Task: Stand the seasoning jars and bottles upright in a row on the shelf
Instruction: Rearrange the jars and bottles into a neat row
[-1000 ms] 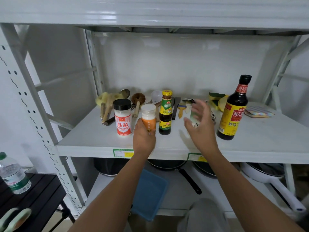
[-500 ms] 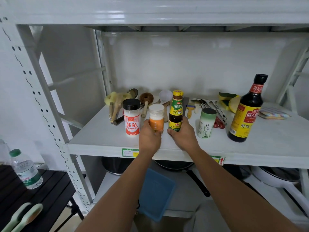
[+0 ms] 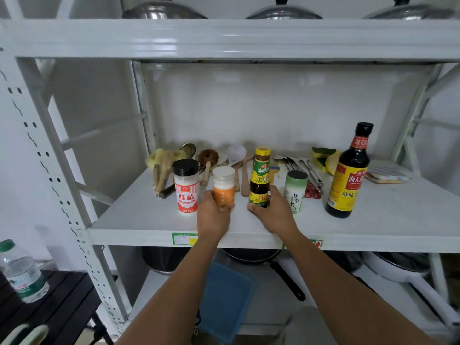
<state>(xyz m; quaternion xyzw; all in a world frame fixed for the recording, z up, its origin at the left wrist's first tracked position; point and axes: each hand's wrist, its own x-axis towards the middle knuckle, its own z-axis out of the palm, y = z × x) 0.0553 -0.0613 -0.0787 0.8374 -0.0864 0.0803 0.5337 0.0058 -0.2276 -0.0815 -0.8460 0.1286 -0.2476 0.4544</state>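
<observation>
On the white shelf (image 3: 139, 220) five containers stand upright in a row. At the left is a white jar with a black lid and red label (image 3: 186, 189). My left hand (image 3: 212, 215) grips the orange jar with a white lid (image 3: 224, 188) next to it. My right hand (image 3: 275, 214) grips the base of the small dark sauce bottle with a yellow cap (image 3: 260, 178). Just right of it stands a pale green salt canister (image 3: 295, 191), then a tall soy sauce bottle (image 3: 348, 175) with a yellow label.
Behind the row lie wooden brushes (image 3: 161, 168), spoons (image 3: 236, 158), metal utensils (image 3: 303, 168), sponges (image 3: 323, 158) and a cloth (image 3: 385, 174). Pans sit on the shelf below, pot lids above. A water bottle (image 3: 22, 272) stands on a dark table at lower left.
My right hand let go of the green salt canister, which now stands upright, and moved left onto the small dark sauce bottle. My left hand stays on the orange jar.
</observation>
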